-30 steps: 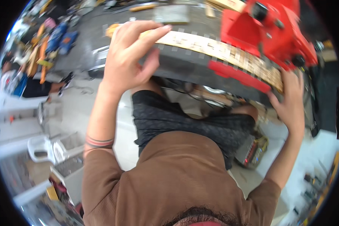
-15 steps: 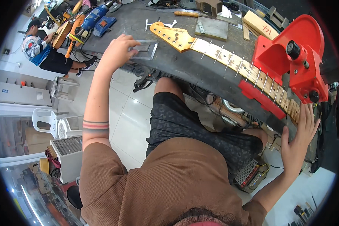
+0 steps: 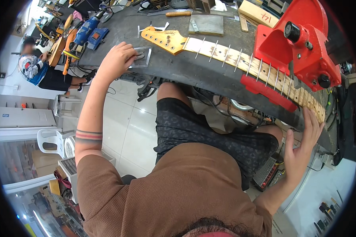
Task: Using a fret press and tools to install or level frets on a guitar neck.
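A guitar neck with a pale headstock at its left end lies across the bench. Several fret wires sit crosswise on its fingerboard, their ends sticking out past its edges. Toward its right part, the neck passes beneath a red press-like tool. My right hand is open, fingers stretched and touching the neck's right end, thumb apart. At a clear shallow tray left of the headstock, my left hand has its fingers bent together; what they pinch, if anything, is hidden. Thin metal pieces lie beside its fingertips.
A red support is under the neck at the bench's front edge. Behind the neck lie a flat metal block, a wooden-handled tool and a wooden block. A blue power tool lies far left, near another person holding a guitar.
My left fingers have drawn in at the clear tray. My right hand has shifted along the neck's end and now rests against its edge. The whole view has shifted slightly.
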The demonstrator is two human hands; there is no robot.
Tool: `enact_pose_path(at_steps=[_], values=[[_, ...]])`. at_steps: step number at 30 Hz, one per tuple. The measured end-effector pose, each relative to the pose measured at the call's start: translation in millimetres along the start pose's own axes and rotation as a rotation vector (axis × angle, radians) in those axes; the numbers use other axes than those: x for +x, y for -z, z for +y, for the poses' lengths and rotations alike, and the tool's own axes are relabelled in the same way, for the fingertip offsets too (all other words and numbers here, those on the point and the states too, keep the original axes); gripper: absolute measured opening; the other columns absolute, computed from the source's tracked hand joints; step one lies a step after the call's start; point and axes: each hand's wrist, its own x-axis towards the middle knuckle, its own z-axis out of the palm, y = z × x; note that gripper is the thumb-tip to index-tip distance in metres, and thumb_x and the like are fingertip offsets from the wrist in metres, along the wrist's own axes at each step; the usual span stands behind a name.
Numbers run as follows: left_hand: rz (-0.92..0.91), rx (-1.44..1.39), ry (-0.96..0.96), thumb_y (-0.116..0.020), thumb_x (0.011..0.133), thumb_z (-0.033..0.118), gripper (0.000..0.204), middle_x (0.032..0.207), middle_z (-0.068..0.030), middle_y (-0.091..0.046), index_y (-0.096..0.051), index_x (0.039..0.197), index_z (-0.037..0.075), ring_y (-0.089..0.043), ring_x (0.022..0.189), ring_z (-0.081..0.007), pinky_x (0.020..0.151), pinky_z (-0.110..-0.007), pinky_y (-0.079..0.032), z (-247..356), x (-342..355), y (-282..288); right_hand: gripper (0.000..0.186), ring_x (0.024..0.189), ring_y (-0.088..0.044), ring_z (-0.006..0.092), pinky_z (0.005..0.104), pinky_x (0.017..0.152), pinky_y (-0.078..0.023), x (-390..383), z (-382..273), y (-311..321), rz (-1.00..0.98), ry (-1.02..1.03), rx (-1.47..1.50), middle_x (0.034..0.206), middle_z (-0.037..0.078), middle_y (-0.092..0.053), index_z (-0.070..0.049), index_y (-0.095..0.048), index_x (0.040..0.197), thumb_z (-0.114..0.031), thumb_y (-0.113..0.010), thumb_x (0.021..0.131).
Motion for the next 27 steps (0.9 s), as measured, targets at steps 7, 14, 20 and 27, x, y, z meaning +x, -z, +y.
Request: enact_pose_path(at_steps=[7, 14, 20, 27], values=[[0.354, -0.716, 0.352, -0.07, 0.108, 0.009, 0.013, 0.099, -0.008, -0.067, -0.065, 0.104, -0.002, -0.062, 0.089, -0.0216, 0.082, -0.036, -0.051, 65, -18, -3, 0.05, 0.129, -0.069, 0.035, 0.0606, 0.13, -0.037, -1, -27, -21, 0.167, 0.05, 0.245, 0.129, 0.012, -0.075, -0.01, -0.075, 0.141, -0.004, -0.077, 0.091], [-0.142, -2.201, 0.315, -0.065, 0.112, 0.014, 0.018, 0.1, -0.008, -0.068, -0.07, 0.116, -0.003, -0.065, 0.093, -0.0189, 0.085, -0.035, -0.054, 299, 16, -34, 0.079, 0.129, -0.065, 0.037, 0.0519, 0.115, -0.049, 6, -83, -49, -0.1, 0.222, 0.732, 0.14, 0.015, -0.064, -0.008, -0.055, 0.161, -0.021, -0.089, 0.091], [-0.461, -2.361, 0.254, -0.068, 0.115, 0.016, 0.016, 0.104, -0.0038, -0.073, -0.072, 0.117, 0.001, -0.067, 0.093, -0.0122, 0.087, -0.031, -0.054, 359, 58, -36, 0.078, 0.12, -0.067, 0.0381, 0.0475, 0.104, -0.054, -15, -45, -20, -0.109, 0.035, 0.741, 0.134, 0.016, -0.067, -0.004, -0.061, 0.155, -0.015, -0.093, 0.085], [-0.57, -2.31, 0.212, -0.07, 0.114, 0.022, 0.021, 0.104, -0.0067, -0.073, -0.07, 0.117, 0.001, -0.068, 0.096, -0.0165, 0.087, -0.033, -0.056, 383, 79, -31, 0.086, 0.116, -0.067, 0.031, 0.0424, 0.104, -0.056, -29, -15, -11, -0.061, -0.013, 0.789, 0.13, 0.014, -0.066, -0.002, -0.059, 0.159, -0.012, -0.096, 0.082]])
